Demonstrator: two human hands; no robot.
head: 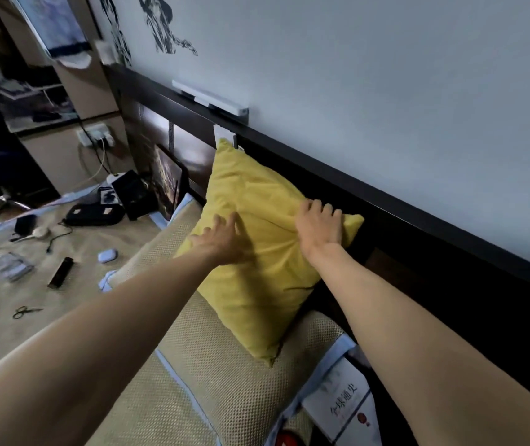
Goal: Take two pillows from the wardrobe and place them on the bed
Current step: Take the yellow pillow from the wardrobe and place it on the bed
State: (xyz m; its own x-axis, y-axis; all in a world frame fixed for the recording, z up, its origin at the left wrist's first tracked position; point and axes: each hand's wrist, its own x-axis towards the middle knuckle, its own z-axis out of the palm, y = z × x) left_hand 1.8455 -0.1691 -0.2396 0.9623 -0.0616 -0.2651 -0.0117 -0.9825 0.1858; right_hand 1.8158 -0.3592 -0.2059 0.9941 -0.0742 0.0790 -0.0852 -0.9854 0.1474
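A yellow pillow (250,226) leans against the dark headboard (386,201) and rests on a beige mesh-covered pillow (225,375) on the bed (32,304). My left hand (222,239) lies flat on the yellow pillow's left side, fingers spread. The fingers of my right hand (318,226) curl over the pillow's upper right edge and press into the fabric. No second yellow pillow shows in this view.
Small items lie scattered on the bed's left part: scissors (25,311), a black lighter-like stick (61,272), a small lilac case (108,255), a black pouch (93,214). A white book (341,403) lies by the headboard at lower right. A white light bar (209,98) sits on the headboard's top.
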